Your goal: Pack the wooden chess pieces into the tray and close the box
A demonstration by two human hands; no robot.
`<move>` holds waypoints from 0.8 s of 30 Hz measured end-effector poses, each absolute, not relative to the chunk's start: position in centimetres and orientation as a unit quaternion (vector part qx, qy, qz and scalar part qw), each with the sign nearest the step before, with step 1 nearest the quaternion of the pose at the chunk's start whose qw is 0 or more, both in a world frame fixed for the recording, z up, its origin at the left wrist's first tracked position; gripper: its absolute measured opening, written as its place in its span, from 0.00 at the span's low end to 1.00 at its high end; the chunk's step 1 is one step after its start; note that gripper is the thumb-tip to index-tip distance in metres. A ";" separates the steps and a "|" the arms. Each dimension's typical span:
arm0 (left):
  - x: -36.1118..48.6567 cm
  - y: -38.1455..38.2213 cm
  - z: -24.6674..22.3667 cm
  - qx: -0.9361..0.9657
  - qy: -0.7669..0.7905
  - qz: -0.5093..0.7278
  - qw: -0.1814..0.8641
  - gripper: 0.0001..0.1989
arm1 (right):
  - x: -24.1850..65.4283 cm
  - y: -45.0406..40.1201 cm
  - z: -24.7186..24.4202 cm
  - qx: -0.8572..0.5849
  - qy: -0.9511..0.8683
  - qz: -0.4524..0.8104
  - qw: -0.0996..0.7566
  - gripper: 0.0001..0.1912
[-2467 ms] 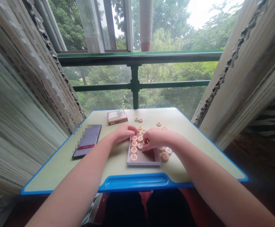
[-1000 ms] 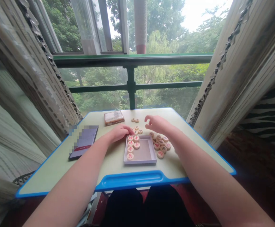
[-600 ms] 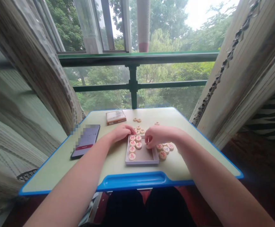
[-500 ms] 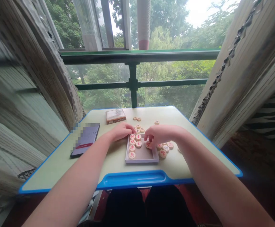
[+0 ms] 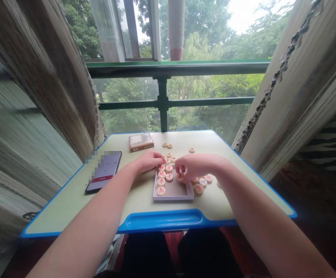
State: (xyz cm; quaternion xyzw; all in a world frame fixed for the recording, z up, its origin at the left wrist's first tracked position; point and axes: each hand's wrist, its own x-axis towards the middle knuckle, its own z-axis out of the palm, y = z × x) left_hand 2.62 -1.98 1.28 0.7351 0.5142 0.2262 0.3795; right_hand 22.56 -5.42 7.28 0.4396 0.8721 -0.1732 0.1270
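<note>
Centrally, a shallow, pale lilac rectangular box tray lies open side up on the pale green worktop with a blue edge. Inside it, thick round cream-coloured pieces with red characters lie flat, face up. The left-hand column contains four pieces along the side wall; beside it, the short column contains two, at the far end. The near right portion of the tray floor is exposed.

The right hand is positioned over the tray's far right portion, fingers curled and narrowly spaced. A round piece with a red character is at its fingertips, face up and apart from the two columns; whether it is gripped cannot be determined. The left hand is at the far left corner of the tray, fingers bent and close together; whether they pinch anything cannot be determined.

To the right of the tray, a cluster of loose round pieces shows red and dark markings, partly covered by the right hand. Further loose pieces lie beyond the far wall. A flat brown-and-white box lies at the far left, and a dark-framed phone lies left of the left forearm.
</note>
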 end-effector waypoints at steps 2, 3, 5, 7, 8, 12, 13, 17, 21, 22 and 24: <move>2.6 -2.0 1.2 0.735 0.513 0.228 0.381 0.13 | 22.5 -5.6 7.4 0.430 0.877 -0.175 0.124 0.21; 2.6 -2.0 1.3 0.736 0.511 0.229 0.380 0.13 | 22.5 -5.6 7.5 0.422 0.881 -0.178 0.118 0.20; 2.5 -2.1 1.3 0.740 0.508 0.231 0.376 0.13 | 22.4 -5.8 7.6 0.406 0.890 -0.184 0.097 0.19; 2.6 -2.1 1.4 0.745 0.507 0.230 0.367 0.13 | 22.2 -6.0 7.7 0.398 0.894 -0.190 0.079 0.19; 2.6 -2.1 1.4 0.747 0.507 0.228 0.363 0.13 | 22.1 -6.0 7.8 0.398 0.894 -0.193 0.076 0.19; 2.6 -2.1 1.5 0.751 0.508 0.226 0.356 0.13 | 22.0 -6.1 7.9 0.415 0.885 -0.194 0.081 0.18; 2.6 -2.1 1.4 0.750 0.508 0.225 0.358 0.13 | 21.9 -6.1 7.9 0.418 0.884 -0.194 0.079 0.18; 2.7 -2.2 1.6 0.755 0.505 0.222 0.355 0.13 | 21.7 -6.2 7.6 0.412 0.891 -0.186 0.054 0.18; 2.7 -2.4 1.8 0.760 0.512 0.218 0.336 0.12 | 21.4 -6.3 7.1 0.401 0.899 -0.173 0.046 0.17; 2.6 -2.3 1.8 0.759 0.513 0.218 0.336 0.13 | 21.3 -6.4 7.0 0.399 0.899 -0.173 0.050 0.17; 2.5 -2.2 1.6 0.758 0.511 0.218 0.342 0.13 | 21.2 -6.4 6.9 0.395 0.900 -0.173 0.058 0.16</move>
